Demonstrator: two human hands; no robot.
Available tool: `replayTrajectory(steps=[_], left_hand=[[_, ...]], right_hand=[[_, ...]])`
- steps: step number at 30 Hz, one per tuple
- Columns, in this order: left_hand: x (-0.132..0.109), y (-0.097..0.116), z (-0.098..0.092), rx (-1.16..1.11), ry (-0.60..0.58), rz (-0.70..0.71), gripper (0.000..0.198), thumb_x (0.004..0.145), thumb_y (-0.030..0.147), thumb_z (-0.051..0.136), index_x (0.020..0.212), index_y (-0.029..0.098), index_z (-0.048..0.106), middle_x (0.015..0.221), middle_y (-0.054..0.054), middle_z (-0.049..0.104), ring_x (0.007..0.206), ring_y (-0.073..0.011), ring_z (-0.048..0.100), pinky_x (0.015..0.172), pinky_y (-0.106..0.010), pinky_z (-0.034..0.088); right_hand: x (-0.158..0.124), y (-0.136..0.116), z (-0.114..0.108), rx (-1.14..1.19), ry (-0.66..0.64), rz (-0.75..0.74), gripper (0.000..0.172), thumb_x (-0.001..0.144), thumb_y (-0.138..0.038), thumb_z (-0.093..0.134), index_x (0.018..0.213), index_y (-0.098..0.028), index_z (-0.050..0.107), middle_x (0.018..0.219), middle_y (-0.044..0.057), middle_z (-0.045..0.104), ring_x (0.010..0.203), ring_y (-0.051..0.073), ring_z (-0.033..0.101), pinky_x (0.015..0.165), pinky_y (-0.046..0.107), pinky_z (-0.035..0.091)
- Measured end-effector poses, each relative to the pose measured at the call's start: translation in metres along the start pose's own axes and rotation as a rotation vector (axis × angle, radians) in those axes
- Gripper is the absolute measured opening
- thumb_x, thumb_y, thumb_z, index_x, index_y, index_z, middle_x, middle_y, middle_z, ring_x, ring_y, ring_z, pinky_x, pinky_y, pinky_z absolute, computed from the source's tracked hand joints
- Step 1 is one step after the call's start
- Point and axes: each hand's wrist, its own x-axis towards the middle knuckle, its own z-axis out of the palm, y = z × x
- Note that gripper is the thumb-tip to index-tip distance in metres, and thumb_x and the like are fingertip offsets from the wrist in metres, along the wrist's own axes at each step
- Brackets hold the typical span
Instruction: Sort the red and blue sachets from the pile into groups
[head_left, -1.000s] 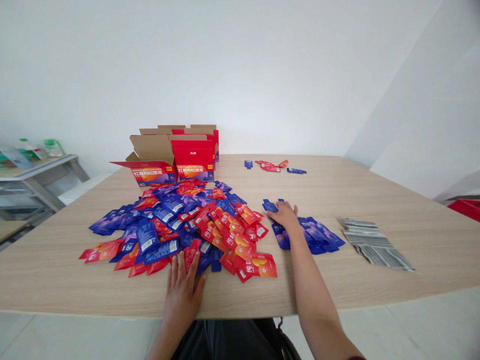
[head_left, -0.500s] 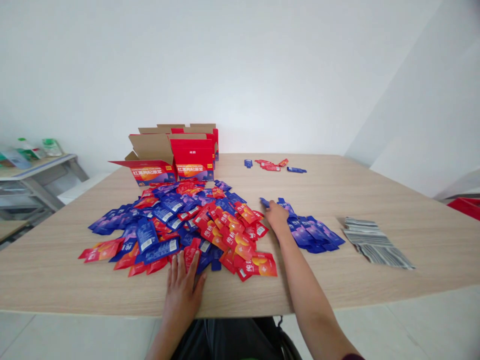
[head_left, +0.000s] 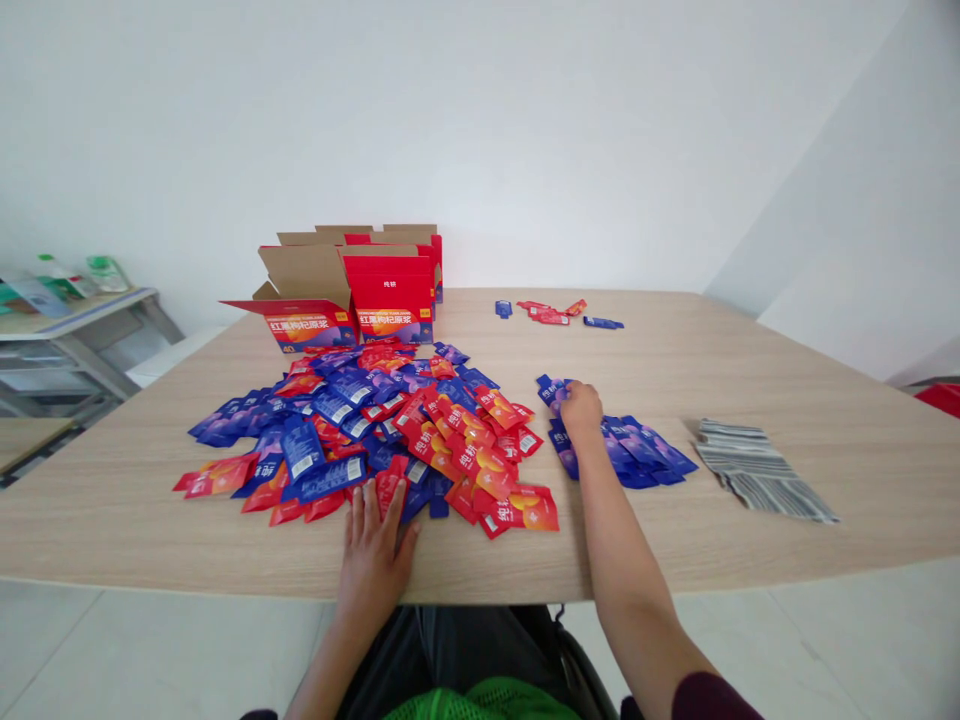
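Observation:
My left hand [head_left: 376,540] lies flat with fingers spread at the near edge of a mixed heap of red and blue pouches. Its fingertips touch a red pouch [head_left: 391,484]. My right hand [head_left: 582,410] is closed, with fingers bent over a blue pouch [head_left: 552,391] that sticks out to their left. The fingertips themselves are partly hidden. Just below and right of that hand lies a group of overlapping blue pouches [head_left: 646,452]. Another blue pouch [head_left: 562,448] shows left of my wrist. Several red pouches [head_left: 480,462] form the right side of the heap.
Open red cartons [head_left: 390,290] with raised flaps stand behind the heap. A few red pouches [head_left: 549,314] and two blue ones [head_left: 603,323] lie at the table's far side. A striped cloth [head_left: 757,470] lies on the right. A side table [head_left: 75,315] holds bottles at far left.
My right hand has moved slightly right with the blue pouch, whose printed face now shows more. My left hand stays at the heap's edge. The camera view has tilted down a little.

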Motion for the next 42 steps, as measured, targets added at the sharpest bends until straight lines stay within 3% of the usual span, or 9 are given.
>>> replayTrajectory(steps=[5,11,15,18,21,26,30,37,42], left_hand=[[0.000,-0.001,0.001,0.002,0.000,0.004,0.057,0.098,0.038,0.051,0.152,0.023,0.046,0.164,-0.019,0.027,0.153,-0.0421,0.019,0.116,-0.061,0.034],[0.000,0.002,-0.002,0.030,-0.015,0.006,0.057,0.098,0.037,0.051,0.152,0.022,0.045,0.163,-0.021,0.029,0.152,-0.0431,0.021,0.117,-0.062,0.033],[0.000,0.003,-0.003,0.041,-0.016,-0.001,0.057,0.098,0.038,0.051,0.152,0.023,0.045,0.163,-0.021,0.029,0.153,-0.0429,0.020,0.116,-0.061,0.034],[-0.001,0.003,-0.003,0.040,-0.015,0.004,0.056,0.098,0.037,0.051,0.152,0.024,0.045,0.164,-0.020,0.027,0.153,-0.0422,0.019,0.117,-0.061,0.033],[0.000,0.002,-0.003,0.042,-0.018,0.012,0.057,0.098,0.038,0.050,0.153,0.024,0.044,0.164,-0.020,0.027,0.153,-0.0426,0.019,0.116,-0.062,0.033],[0.002,0.001,-0.002,0.048,-0.018,0.015,0.057,0.098,0.038,0.050,0.152,0.022,0.045,0.162,-0.023,0.030,0.152,-0.0450,0.022,0.115,-0.063,0.035],[0.002,0.001,-0.001,0.054,-0.004,0.016,0.057,0.098,0.039,0.050,0.152,0.022,0.046,0.162,-0.022,0.030,0.152,-0.0440,0.022,0.114,-0.063,0.036],[0.001,0.002,0.000,0.094,0.026,0.042,0.056,0.097,0.037,0.050,0.150,0.020,0.048,0.159,-0.024,0.033,0.151,-0.0443,0.023,0.114,-0.061,0.037],[0.004,0.007,-0.001,0.161,0.043,0.037,0.053,0.096,0.037,0.052,0.145,0.018,0.056,0.153,-0.027,0.039,0.145,-0.0478,0.034,0.110,-0.061,0.041]], right_hand=[[-0.003,-0.018,0.008,0.107,0.018,-0.149,0.034,0.092,-0.013,0.045,0.112,-0.009,0.072,0.114,0.025,0.069,0.114,0.035,0.063,0.099,0.050,0.044],[-0.031,-0.087,0.034,0.332,-0.105,-0.613,0.043,0.097,-0.019,0.040,0.134,-0.022,0.063,0.139,0.007,0.063,0.129,0.020,0.056,0.112,0.036,0.040],[-0.052,-0.114,0.044,0.385,-0.179,-0.755,0.031,0.097,-0.024,0.048,0.116,-0.026,0.072,0.126,0.007,0.071,0.130,0.025,0.054,0.119,0.048,0.027],[-0.057,-0.113,0.042,0.397,-0.178,-0.726,0.022,0.094,-0.026,0.055,0.103,-0.023,0.075,0.127,0.011,0.068,0.138,0.030,0.044,0.121,0.056,0.011],[-0.054,-0.107,0.039,0.423,-0.177,-0.652,0.015,0.090,-0.026,0.062,0.097,-0.022,0.074,0.128,0.012,0.066,0.137,0.034,0.040,0.117,0.063,0.008],[-0.047,-0.109,0.039,0.544,-0.202,-0.585,0.007,0.082,-0.023,0.067,0.075,-0.023,0.066,0.100,0.005,0.070,0.116,0.029,0.053,0.111,0.055,0.024],[-0.042,-0.108,0.030,0.713,-0.208,-0.559,0.011,0.088,-0.026,0.056,0.077,-0.024,0.058,0.078,0.000,0.063,0.082,0.021,0.058,0.087,0.036,0.043],[-0.046,-0.105,0.022,1.014,-0.091,-0.378,0.024,0.096,-0.046,0.041,0.091,-0.026,0.051,0.078,-0.002,0.056,0.079,0.019,0.054,0.075,0.030,0.043],[-0.053,-0.110,0.035,1.144,-0.153,-0.290,0.029,0.078,-0.049,0.067,0.088,-0.024,0.056,0.069,-0.005,0.052,0.065,0.017,0.049,0.062,0.028,0.042]])
